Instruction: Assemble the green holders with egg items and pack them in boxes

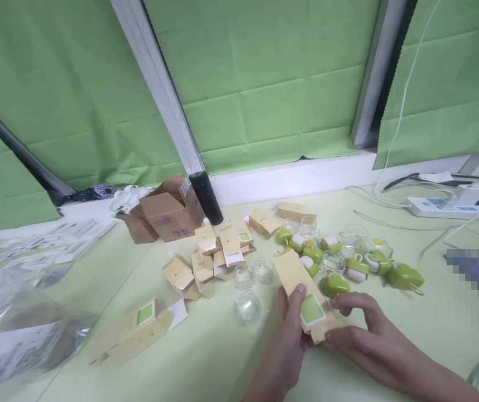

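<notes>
My left hand [286, 335] is closed round a tan cardboard box [293, 272] with a green square label, its thumb lying beside the label. At the box's near end, my right hand [367, 329] has its fingers bent on the end flaps. Beyond the box lie several green-and-white rounded gadgets with loops, one of them a green gadget [335, 285] close to my right fingers. Clear plastic cups are scattered among them, and a clear cup [248, 307] stands left of my left hand. What the box contains is hidden.
More tan boxes [203, 265] lie piled at centre, with a longer box [133, 329] at left. Behind them are an open brown carton [168, 209] and a black cylinder [206, 196]. Plastic bags [22, 335] cover the left side. A power strip [432, 206] with cables lies at right.
</notes>
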A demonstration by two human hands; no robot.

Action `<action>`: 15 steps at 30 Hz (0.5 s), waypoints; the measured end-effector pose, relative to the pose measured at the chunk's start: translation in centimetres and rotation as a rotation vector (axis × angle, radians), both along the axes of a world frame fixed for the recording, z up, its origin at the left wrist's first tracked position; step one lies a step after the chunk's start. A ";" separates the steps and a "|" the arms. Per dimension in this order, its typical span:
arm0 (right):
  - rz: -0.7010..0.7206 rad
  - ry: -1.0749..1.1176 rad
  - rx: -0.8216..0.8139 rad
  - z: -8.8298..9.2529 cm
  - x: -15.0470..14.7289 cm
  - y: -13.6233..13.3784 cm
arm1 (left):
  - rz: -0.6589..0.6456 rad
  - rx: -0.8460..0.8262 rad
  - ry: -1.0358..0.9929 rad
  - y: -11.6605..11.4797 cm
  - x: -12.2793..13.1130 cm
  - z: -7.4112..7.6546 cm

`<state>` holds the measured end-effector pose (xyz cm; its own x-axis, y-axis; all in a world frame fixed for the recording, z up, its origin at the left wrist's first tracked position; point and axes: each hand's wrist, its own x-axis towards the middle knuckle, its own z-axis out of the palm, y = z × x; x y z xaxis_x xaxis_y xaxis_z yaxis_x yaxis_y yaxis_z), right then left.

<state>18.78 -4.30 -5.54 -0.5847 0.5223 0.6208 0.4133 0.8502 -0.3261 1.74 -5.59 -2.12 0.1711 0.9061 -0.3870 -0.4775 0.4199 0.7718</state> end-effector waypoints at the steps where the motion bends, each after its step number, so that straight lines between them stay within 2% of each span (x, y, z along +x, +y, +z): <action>1: -0.003 0.013 -0.027 -0.2 0.0 0.0 | -0.002 0.007 0.012 0.0 0.0 -0.1; 6: -0.086 0.110 -0.151 -0.1 -0.2 -0.2 | -0.038 0.151 0.122 0.1 -0.2 -1.2; 9: -0.072 0.151 -0.380 1.1 0.1 1.0 | 0.031 0.276 0.202 0.3 -0.5 -2.2; 12: -0.128 0.097 -0.511 3.2 0.1 5.5 | 0.023 0.414 0.151 0.6 -0.8 -3.3; 14: -0.318 0.015 -0.446 4.7 -0.3 10.4 | -0.031 0.443 0.188 0.8 -1.0 -4.0; 15: -0.367 -0.003 -0.420 5.4 -0.7 13.1 | -0.063 0.433 0.232 0.9 -1.2 -4.2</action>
